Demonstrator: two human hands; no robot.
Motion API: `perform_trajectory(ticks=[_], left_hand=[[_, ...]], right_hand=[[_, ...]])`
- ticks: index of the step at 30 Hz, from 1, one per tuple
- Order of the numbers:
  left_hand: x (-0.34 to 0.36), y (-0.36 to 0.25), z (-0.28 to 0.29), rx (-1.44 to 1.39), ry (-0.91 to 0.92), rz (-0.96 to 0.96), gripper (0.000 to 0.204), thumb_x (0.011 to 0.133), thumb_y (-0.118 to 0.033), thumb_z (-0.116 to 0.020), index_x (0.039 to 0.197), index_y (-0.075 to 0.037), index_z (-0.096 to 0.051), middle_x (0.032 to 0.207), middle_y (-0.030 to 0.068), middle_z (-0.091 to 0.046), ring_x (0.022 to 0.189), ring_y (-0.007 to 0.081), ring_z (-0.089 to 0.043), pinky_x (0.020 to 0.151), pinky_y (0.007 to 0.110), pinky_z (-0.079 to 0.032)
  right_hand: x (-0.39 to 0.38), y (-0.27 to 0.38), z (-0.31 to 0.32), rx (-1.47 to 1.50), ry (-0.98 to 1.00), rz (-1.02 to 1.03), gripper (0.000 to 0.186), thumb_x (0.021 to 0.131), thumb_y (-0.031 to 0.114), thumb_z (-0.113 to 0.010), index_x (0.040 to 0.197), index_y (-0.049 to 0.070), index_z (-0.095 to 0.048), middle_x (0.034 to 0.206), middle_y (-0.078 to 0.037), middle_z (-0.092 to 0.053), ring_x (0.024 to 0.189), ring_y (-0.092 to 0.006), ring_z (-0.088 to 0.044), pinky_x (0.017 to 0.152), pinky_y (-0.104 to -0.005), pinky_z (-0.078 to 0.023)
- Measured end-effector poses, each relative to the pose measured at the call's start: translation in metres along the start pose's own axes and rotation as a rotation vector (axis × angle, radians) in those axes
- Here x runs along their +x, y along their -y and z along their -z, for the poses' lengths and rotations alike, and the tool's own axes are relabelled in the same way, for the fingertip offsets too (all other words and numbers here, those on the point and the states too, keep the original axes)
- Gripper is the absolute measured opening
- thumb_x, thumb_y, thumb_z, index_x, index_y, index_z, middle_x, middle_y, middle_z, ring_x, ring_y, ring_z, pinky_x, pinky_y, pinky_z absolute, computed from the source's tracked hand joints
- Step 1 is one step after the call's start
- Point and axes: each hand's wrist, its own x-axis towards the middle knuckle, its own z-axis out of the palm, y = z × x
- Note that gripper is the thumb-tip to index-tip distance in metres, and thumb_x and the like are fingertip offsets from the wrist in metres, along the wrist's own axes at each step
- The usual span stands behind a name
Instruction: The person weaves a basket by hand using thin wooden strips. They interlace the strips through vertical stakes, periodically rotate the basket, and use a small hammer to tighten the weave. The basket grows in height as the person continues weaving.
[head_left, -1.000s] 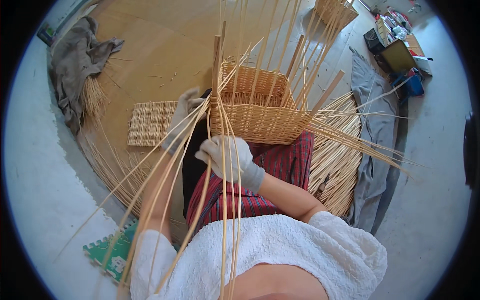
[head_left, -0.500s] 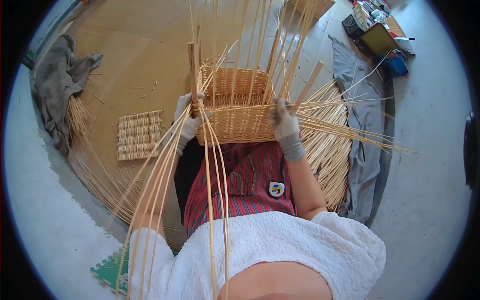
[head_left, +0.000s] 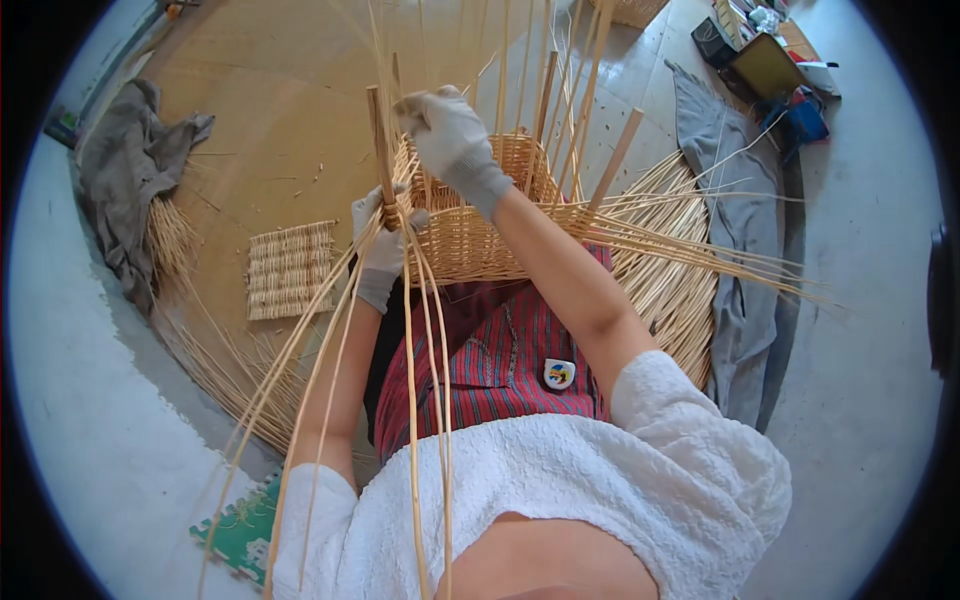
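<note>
A half-woven wicker basket (head_left: pixel 470 250) rests at my lap, with tall thin uprights and square wooden corner posts rising from it. My left hand (head_left: pixel 378 255), in a pale work glove, is closed around the near left corner, at the foot of a wooden post (head_left: pixel 378 135). From that corner, several long willow rods (head_left: pixel 416 400) trail down toward me. My right hand (head_left: pixel 445 130), also gloved, is raised over the basket's left side, close to the post. Its fingers are curled together; what they pinch is not clear. More rods (head_left: pixel 720 262) stick out at the right corner.
A small woven panel (head_left: pixel 290 270) lies on the floor at left. Loose rods (head_left: pixel 215 375) and a grey cloth (head_left: pixel 130 170) are beyond it. On the right are a thick rod bundle (head_left: pixel 665 290), a blue-grey cloth (head_left: pixel 740 220) and a box of clutter (head_left: pixel 765 70).
My right hand has left the basket's near right corner and moved up and left, across to the left post. My left hand keeps its hold on the left corner.
</note>
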Motion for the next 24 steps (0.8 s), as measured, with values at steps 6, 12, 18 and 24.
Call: perform_trajectory(ticks=[6, 12, 18, 24], left_hand=[[0.005, 0.028, 0.004, -0.354, -0.004, 0.232, 0.047, 0.082, -0.009, -0.084, 0.124, -0.005, -0.062, 0.110, 0.0032, -0.059, 0.093, 0.0105, -0.059, 0.080, 0.025, -0.054], [-0.008, 0.037, -0.007, -0.509, -0.185, 0.085, 0.059, 0.086, -0.003, -0.078, 0.138, -0.002, -0.053, 0.109, 0.0037, -0.059, 0.091, 0.0125, -0.061, 0.077, 0.029, -0.060], [-0.069, 0.010, -0.035, -0.681, -0.379, 0.040, 0.044, 0.096, 0.003, -0.063, 0.138, -0.005, -0.050, 0.120, 0.0146, -0.062, 0.104, 0.0227, -0.065, 0.095, 0.032, -0.056], [-0.004, -0.068, -0.053, 0.170, 0.445, 0.343, 0.029, 0.104, -0.033, -0.060, 0.104, -0.003, -0.063, 0.077, 0.0047, -0.065, 0.063, 0.0158, -0.068, 0.058, 0.029, -0.056]], right_hand=[[0.005, 0.010, -0.012, -0.030, -0.095, -0.264, 0.070, 0.091, 0.006, -0.063, 0.154, 0.016, -0.034, 0.130, -0.022, -0.056, 0.100, -0.0329, -0.068, 0.088, -0.0434, -0.057], [-0.166, -0.050, 0.002, 1.104, -0.416, -0.288, 0.052, 0.098, 0.004, -0.062, 0.145, 0.014, -0.044, 0.116, -0.007, -0.066, 0.096, -0.0192, -0.071, 0.071, -0.0302, -0.059], [-0.190, -0.082, 0.041, 1.103, -0.450, -0.701, 0.015, 0.093, 0.009, -0.074, 0.107, 0.009, -0.071, 0.101, -0.003, -0.075, 0.090, -0.0150, -0.073, 0.060, -0.0234, -0.055], [-0.187, -0.063, 0.022, 0.970, -0.574, -0.734, 0.029, 0.096, -0.001, -0.064, 0.124, 0.006, -0.062, 0.115, -0.010, -0.072, 0.095, -0.0210, -0.073, 0.069, -0.0298, -0.059]])
